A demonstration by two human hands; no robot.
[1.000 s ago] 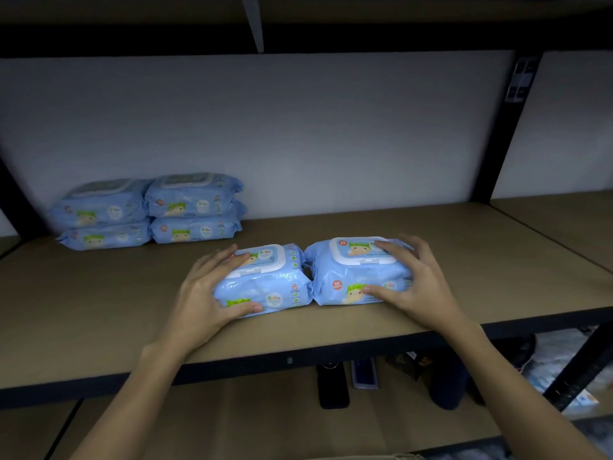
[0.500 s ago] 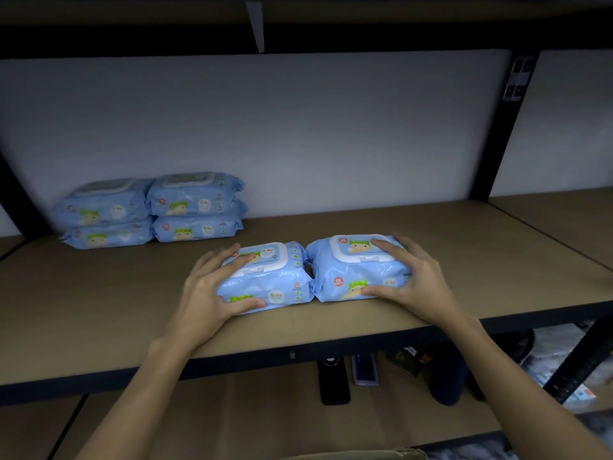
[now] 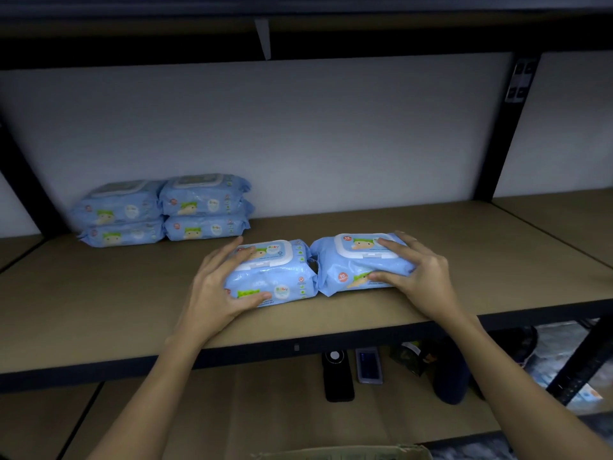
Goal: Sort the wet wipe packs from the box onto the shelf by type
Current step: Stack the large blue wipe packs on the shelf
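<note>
— blue wet wipe packs: where are they placed?
— two lie touching near the shelf (image 3: 99,303) front edge; the left pack (image 3: 270,273) is gripped by the left hand (image 3: 215,290), the right pack (image 3: 361,263) by the right hand (image 3: 421,277).
— what could go wrong?
— types could be mixed if both are pushed toward the stacked packs (image 3: 162,210) unchecked.

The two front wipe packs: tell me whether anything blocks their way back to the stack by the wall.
Nothing visible does. The left hand grips one pack, the right hand the other pack; only bare shelf lies between them and the stack.
</note>
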